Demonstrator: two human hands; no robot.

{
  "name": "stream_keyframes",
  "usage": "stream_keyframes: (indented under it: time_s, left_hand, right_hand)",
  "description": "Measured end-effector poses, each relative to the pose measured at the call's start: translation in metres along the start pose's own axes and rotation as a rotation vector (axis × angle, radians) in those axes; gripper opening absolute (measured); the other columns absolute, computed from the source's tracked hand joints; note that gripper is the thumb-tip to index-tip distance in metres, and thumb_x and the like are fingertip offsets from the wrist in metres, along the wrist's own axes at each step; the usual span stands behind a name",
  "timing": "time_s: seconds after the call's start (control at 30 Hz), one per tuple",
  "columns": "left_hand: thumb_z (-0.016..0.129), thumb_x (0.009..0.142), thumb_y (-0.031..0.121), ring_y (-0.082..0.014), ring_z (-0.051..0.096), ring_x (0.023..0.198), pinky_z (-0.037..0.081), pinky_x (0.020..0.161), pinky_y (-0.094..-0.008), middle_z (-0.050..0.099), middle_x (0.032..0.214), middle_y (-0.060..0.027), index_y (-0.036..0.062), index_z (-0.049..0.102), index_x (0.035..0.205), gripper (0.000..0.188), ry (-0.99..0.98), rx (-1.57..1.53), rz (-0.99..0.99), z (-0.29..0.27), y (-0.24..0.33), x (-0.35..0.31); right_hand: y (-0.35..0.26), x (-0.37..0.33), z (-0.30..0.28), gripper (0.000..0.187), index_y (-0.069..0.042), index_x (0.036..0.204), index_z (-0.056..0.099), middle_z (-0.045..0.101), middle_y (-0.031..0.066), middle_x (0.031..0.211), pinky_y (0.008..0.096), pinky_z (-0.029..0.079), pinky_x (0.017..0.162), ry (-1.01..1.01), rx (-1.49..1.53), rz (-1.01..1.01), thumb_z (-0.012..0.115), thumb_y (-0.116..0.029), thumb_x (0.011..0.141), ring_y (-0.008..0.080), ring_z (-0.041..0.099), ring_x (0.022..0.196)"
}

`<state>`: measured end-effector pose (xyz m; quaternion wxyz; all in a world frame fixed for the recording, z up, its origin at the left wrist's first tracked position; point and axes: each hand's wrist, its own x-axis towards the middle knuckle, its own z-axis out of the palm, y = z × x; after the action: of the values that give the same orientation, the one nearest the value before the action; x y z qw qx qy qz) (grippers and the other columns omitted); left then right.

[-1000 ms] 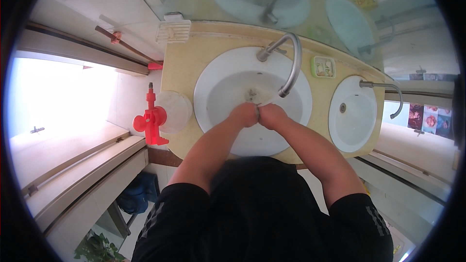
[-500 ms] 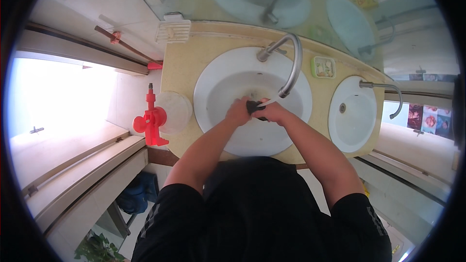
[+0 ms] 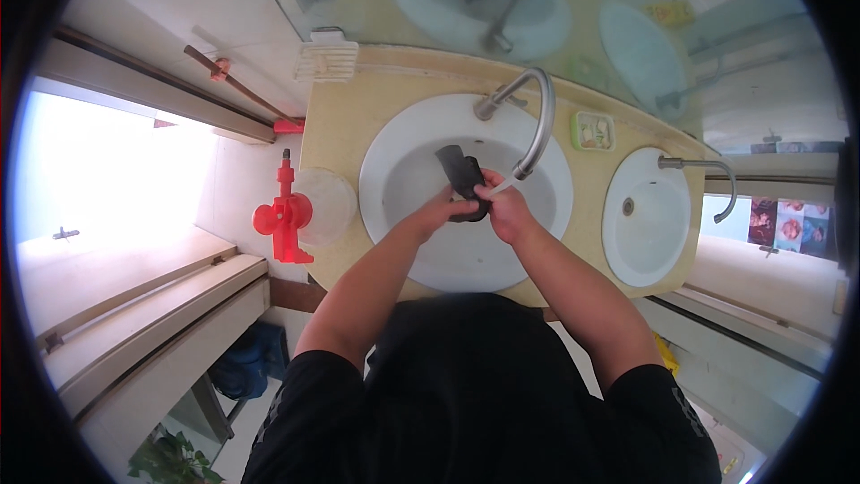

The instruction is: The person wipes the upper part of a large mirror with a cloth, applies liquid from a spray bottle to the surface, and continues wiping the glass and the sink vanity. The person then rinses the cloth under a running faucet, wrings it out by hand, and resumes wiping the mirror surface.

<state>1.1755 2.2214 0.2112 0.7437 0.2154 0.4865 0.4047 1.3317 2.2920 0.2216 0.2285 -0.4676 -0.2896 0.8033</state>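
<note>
A limp black sock-like cloth [image 3: 472, 190] hangs over the white oval basin [image 3: 387, 202], its greyer upper end blurred. My left hand [image 3: 439, 212] grips its lower left edge, with the fingers partly hidden. On the other side, my right hand [image 3: 502, 206] pinches it near the top. The curved metal faucet [image 3: 543, 116] arches over the basin, and a thin stream of water [image 3: 504, 185] runs from its spout onto my right hand and the cloth.
A second white basin [image 3: 658, 251] with its own faucet [image 3: 717, 164] lies to the right. Between the basins sits a small soap dish [image 3: 593, 132]. On the left are a red plastic fixture [image 3: 287, 220], a round whitish lid-like disc [image 3: 327, 206] and a white rack [image 3: 324, 61]. A mirror rises behind.
The cloth was bunched between my hands; now it is spread out more, its grey end pointing up and left. My left hand has moved slightly down, and my right hand has shifted a little.
</note>
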Motion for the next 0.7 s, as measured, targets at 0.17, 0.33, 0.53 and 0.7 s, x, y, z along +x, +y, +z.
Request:
stream_keyframes:
  time_s: [0.17,0.33,0.53,0.7]
  left_hand:
    - [0.058,0.09,0.022,-0.0186,0.061,0.099,0.047,0.089,-0.0325,0.063,0.11,-0.0102,0.0023,0.058,0.122,0.037,0.19,-0.203,0.065,0.013,0.003,0.012]
    - [0.053,0.092,0.016,-0.0179,0.06,0.096,0.046,0.088,-0.0324,0.064,0.108,-0.0089,0.004,0.058,0.118,0.029,0.367,-0.213,0.124,-0.008,-0.03,0.033]
    - [0.058,0.093,0.02,-0.013,0.059,0.094,0.047,0.083,-0.0303,0.064,0.104,-0.0057,0.0032,0.058,0.115,0.028,0.208,-0.281,0.187,0.009,0.011,0.01]
    - [0.058,0.096,0.025,-0.0104,0.058,0.082,0.048,0.076,-0.0277,0.066,0.092,-0.0031,0.0028,0.064,0.108,0.026,0.116,0.362,0.258,0.023,0.034,0.009]
  right_hand:
    - [-0.001,-0.009,0.001,0.027,-0.003,0.113,0.059,0.064,0.0049,0.1,0.0309,0.048,0.084,-0.07,-0.062,0.078,0.061,-0.009,0.087,0.0157,0.06,0.096]
    - [-0.012,-0.013,-0.007,0.026,-0.001,0.107,0.059,0.064,0.0057,0.098,0.0299,0.049,0.08,0.139,-0.039,0.02,0.067,-0.012,0.084,0.0158,0.062,0.09]
    - [-0.036,-0.025,-0.002,0.047,0.0,0.117,0.054,0.063,0.0086,0.103,0.0304,0.05,0.083,0.138,-0.117,-0.007,0.076,-0.014,0.078,0.0183,0.063,0.092]
    - [-0.034,-0.027,-0.004,0.059,-0.001,0.12,0.055,0.064,0.0092,0.105,0.0321,0.05,0.086,0.099,-0.574,-0.135,0.081,-0.014,0.069,0.0187,0.063,0.098]
